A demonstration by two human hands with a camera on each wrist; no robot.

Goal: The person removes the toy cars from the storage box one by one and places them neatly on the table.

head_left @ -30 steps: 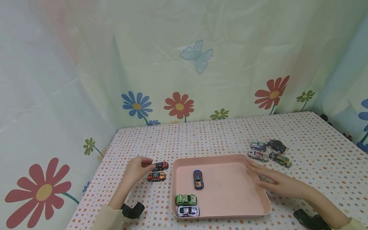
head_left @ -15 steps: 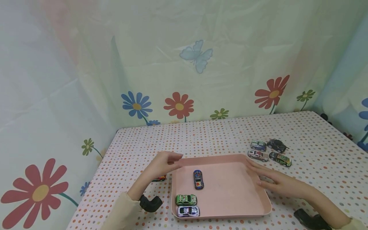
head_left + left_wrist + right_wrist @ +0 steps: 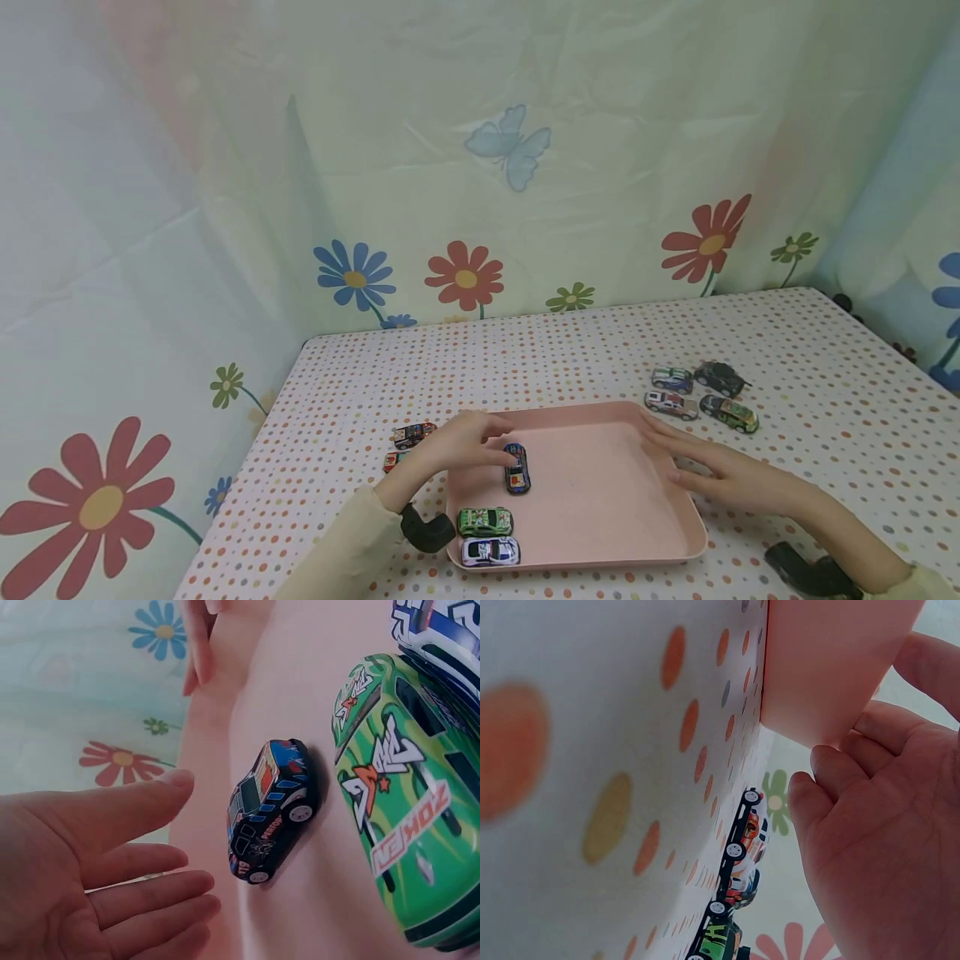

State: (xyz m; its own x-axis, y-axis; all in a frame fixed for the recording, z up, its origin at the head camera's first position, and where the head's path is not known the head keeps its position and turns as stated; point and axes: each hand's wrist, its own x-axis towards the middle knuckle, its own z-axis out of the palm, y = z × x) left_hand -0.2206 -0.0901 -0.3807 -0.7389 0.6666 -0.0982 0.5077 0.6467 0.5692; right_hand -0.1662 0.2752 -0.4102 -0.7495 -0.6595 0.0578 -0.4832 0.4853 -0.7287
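The left hand (image 3: 467,442) hovers over the left part of the pink tray (image 3: 592,562), beside a dark blue toy car (image 3: 517,479). In the left wrist view the fingers of the left hand (image 3: 127,870) are spread and hold nothing, a little apart from that blue car (image 3: 268,814). A green car (image 3: 486,522) and a white car (image 3: 491,552) stand side by side in the tray's near left corner. Fingers of the right hand (image 3: 738,481) rest on the tray's right rim; the right wrist view shows the right hand (image 3: 889,817) against the tray's outer wall (image 3: 817,667).
Left of the tray, a dark red car (image 3: 412,434) and a red-yellow car (image 3: 394,461), partly hidden by the left arm, stand on the dotted table (image 3: 360,375). Beyond the tray's right corner are several cars, including a black one (image 3: 720,377) and a white-red one (image 3: 671,405).
The left hand has let go of the dark red car outside the tray and moved right, over the tray to the blue car. The right hand has stayed at the rim.
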